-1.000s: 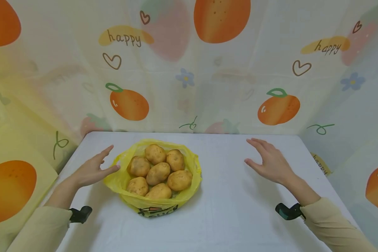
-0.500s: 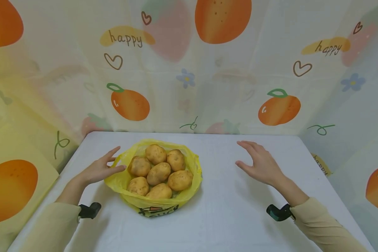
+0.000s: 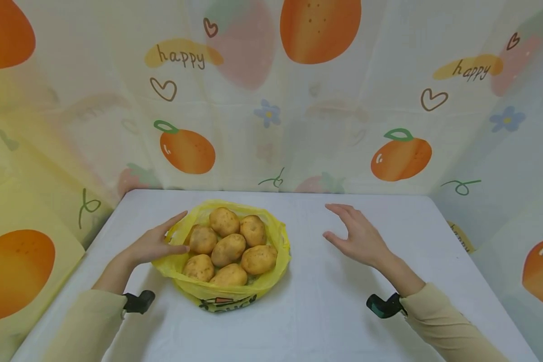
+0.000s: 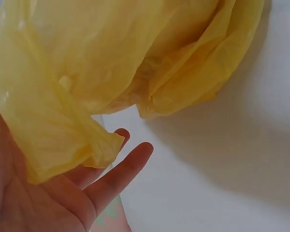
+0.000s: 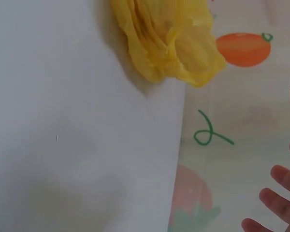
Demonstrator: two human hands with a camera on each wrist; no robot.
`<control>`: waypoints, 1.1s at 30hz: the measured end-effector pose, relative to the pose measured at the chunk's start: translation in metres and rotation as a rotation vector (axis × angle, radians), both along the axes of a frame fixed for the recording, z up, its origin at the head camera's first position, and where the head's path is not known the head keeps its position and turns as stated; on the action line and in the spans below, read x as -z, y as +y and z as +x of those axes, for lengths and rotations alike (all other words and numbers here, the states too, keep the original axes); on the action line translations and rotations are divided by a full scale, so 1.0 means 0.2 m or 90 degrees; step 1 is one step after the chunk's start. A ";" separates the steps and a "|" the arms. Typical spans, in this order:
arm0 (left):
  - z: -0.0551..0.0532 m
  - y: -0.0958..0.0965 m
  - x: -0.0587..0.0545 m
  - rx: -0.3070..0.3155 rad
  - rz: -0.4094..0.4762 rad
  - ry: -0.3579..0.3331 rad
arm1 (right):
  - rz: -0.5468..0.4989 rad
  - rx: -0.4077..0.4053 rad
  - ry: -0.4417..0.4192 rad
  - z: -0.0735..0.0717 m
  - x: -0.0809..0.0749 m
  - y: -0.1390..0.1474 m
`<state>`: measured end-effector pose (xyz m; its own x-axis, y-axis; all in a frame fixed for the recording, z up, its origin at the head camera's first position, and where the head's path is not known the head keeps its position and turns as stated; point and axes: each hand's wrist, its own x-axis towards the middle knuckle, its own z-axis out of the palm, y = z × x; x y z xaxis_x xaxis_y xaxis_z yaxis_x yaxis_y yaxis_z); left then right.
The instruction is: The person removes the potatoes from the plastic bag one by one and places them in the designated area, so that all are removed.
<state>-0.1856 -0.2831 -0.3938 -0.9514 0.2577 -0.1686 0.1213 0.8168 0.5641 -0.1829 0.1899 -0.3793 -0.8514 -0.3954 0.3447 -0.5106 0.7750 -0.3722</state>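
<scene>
A yellow plastic bag (image 3: pixel 231 296) stands on the table with its mouth spread wide. Several potatoes (image 3: pixel 228 250) lie inside it. My left hand (image 3: pixel 149 245) is at the bag's left rim, thumb and fingers apart; in the left wrist view a flap of the bag (image 4: pixel 63 130) hangs over the palm, and the fingers (image 4: pixel 123 176) stay extended. To the right of the bag, my right hand (image 3: pixel 358 237) hovers above the table with its fingers spread and nothing in it. The right wrist view catches only its fingertips (image 5: pixel 280 203) at the edge.
A white cloth covers the table (image 3: pixel 317 322). Behind it and along both sides hangs a fruit-print curtain (image 3: pixel 317 125). Each wrist carries a small black camera, one on the left (image 3: pixel 139 301) and one on the right (image 3: pixel 383 305).
Both hands have moved inward. The left hand has come rightward to the bag's left rim, and the right hand has shifted left toward the bag. The bag and potatoes stay in place.
</scene>
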 end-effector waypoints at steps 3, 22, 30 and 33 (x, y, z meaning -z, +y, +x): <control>-0.01 0.00 0.01 0.009 0.004 0.006 | 0.004 -0.003 -0.002 0.00 0.00 -0.03; -0.01 -0.02 0.03 0.040 0.078 0.005 | -0.005 -0.055 -0.028 0.02 -0.02 -0.22; -0.02 -0.03 0.04 0.015 0.074 -0.028 | -0.017 -0.082 -0.015 0.02 -0.02 -0.31; -0.01 -0.03 0.05 0.009 0.068 -0.036 | -0.024 -0.096 -0.016 0.02 -0.02 -0.34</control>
